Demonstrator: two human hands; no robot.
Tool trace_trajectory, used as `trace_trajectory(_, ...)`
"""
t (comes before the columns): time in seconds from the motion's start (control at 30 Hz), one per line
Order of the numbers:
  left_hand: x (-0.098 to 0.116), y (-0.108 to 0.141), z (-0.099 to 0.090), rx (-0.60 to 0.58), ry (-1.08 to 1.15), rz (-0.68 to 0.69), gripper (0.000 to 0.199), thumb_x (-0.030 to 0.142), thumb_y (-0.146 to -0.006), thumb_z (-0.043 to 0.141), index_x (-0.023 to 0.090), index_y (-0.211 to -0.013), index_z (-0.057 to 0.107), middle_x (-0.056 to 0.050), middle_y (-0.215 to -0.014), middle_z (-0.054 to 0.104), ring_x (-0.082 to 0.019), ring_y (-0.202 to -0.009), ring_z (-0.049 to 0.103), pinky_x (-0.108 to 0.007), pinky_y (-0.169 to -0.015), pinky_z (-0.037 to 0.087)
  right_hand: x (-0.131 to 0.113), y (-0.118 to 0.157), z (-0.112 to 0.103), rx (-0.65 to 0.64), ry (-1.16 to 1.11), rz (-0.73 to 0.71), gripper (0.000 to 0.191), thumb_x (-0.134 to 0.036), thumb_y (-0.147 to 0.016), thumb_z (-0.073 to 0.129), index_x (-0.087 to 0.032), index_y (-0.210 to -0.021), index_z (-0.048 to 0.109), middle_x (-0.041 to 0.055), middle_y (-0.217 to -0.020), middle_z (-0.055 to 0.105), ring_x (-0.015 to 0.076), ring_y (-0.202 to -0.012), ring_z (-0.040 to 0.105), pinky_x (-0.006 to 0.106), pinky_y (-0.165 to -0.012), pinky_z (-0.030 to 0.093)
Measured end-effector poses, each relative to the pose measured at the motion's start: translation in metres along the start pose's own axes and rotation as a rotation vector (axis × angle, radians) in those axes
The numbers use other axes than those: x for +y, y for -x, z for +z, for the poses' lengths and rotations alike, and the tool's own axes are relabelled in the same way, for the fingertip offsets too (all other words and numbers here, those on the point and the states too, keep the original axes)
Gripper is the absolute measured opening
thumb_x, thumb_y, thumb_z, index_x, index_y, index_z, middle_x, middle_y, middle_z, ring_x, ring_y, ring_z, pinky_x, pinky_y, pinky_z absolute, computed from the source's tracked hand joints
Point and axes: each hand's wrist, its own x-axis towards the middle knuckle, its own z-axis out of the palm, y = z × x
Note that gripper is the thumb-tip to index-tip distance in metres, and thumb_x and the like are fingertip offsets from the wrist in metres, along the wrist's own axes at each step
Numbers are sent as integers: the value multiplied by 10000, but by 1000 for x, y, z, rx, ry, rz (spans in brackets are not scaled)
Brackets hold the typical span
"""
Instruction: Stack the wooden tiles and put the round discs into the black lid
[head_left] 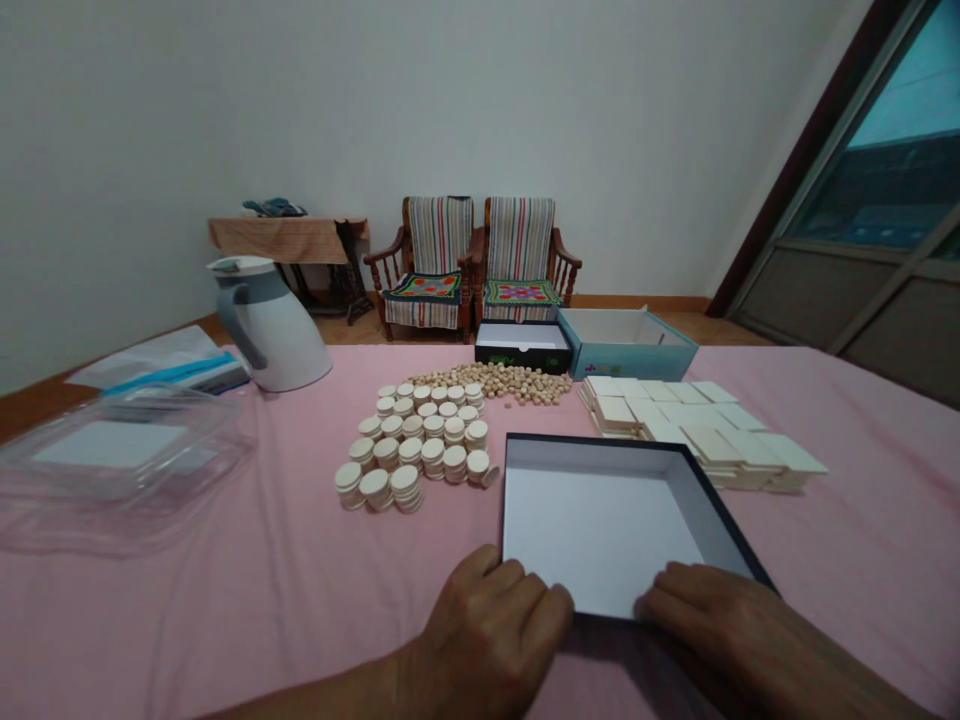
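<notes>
A shallow box with black outer edges and a white inside lies open side up on the pink cloth. My left hand is closed over its near left corner. At the near edge, towards the right, my right hand is also closed on the box rim, its fingers curled over. Left of the box stand several short stacks of round white discs; one disc leans on its edge beside the box. Beyond the box's right side are stacks of square white tiles.
Small wooden beads lie heaped behind the discs. A black box and a light blue box stand at the far edge. To the left are a grey-white jug and a clear plastic container. Two armchairs stand beyond.
</notes>
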Motion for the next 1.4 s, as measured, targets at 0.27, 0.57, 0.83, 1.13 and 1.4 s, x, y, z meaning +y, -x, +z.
trace_trajectory(0.27, -12, 2, -7, -60, 119, 28, 276, 121, -926, 395, 89, -1160, 538, -136, -977, 689, -195, -925, 632, -316, -794, 546, 16, -8, 8, -63, -41, 23, 129, -289, -825, 520, -304, -858, 643, 37, -732, 657, 207, -591, 604, 322, -518, 474)
trace_trajectory(0.57, -57, 40, -17, 101, 217, -147, 271, 46, -802, 523, 128, -1059, 548, -90, -846, 659, -182, -779, 610, -320, -701, 528, 19, -75, -17, -106, -13, 109, 196, -336, -884, 505, -277, -996, 656, 64, -935, 666, 204, -814, 626, 319, -704, 486)
trace_trajectory(0.83, -65, 46, -15, -90, 253, -106, 296, 140, -859, 505, 150, -1155, 504, -76, -833, 658, -172, -728, 613, -300, -657, 513, 54, -126, -23, -159, 458, 455, 129, -287, -812, 563, -194, -826, 651, 106, -836, 679, 231, -732, 631, 299, -587, 388)
trace_trajectory(1.13, -51, 27, -10, -253, 259, -67, 441, 201, -881, 511, 173, -1306, 392, -52, -834, 657, -182, -677, 590, -305, -617, 480, 76, -61, -25, -71, 554, 679, 207, -300, -829, 535, -176, -961, 635, 132, -883, 674, 275, -772, 630, 328, -576, 393)
trace_trajectory(1.4, -43, 12, 0, -261, 185, -40, 205, 280, -923, 459, 189, -745, 505, -6, -655, 581, -152, -547, 516, -270, -536, 392, 94, -88, 5, -131, 385, 309, 235, -120, -835, 481, -173, -999, 641, 119, -1004, 671, 268, -978, 584, 356, -794, 400)
